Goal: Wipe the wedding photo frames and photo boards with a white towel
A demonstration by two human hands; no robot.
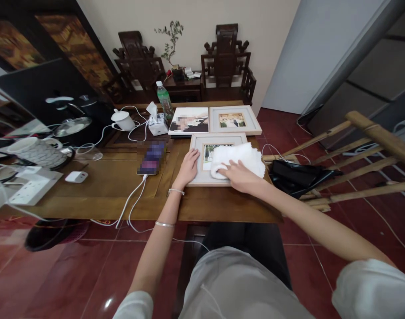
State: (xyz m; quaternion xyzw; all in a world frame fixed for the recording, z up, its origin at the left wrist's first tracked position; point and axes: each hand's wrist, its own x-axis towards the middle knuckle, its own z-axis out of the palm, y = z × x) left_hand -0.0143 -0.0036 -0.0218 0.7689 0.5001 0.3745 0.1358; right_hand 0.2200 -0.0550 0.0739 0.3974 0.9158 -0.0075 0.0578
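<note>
A light wooden picture frame (205, 180) with a small photo in a pale mat lies flat near the table's front edge. My left hand (188, 166) holds its left border, fingertips resting on the rim. A folded white cloth (244, 155) covers the frame's right side and part of the photo. My right hand (240, 177) grips the cloth's near edge and presses it onto the frame. Just behind lie a second framed photo (252, 120) on the right and a photo panel (192, 113) on the left.
The wooden table (122, 164) also bears a phone (151, 158) on a white cable, a tissue box (158, 126), a green-labelled bottle (164, 97), a lidded cup (122, 120), a charger (76, 177) and a power strip (36, 188). A bamboo chair (371, 137) stands to the right.
</note>
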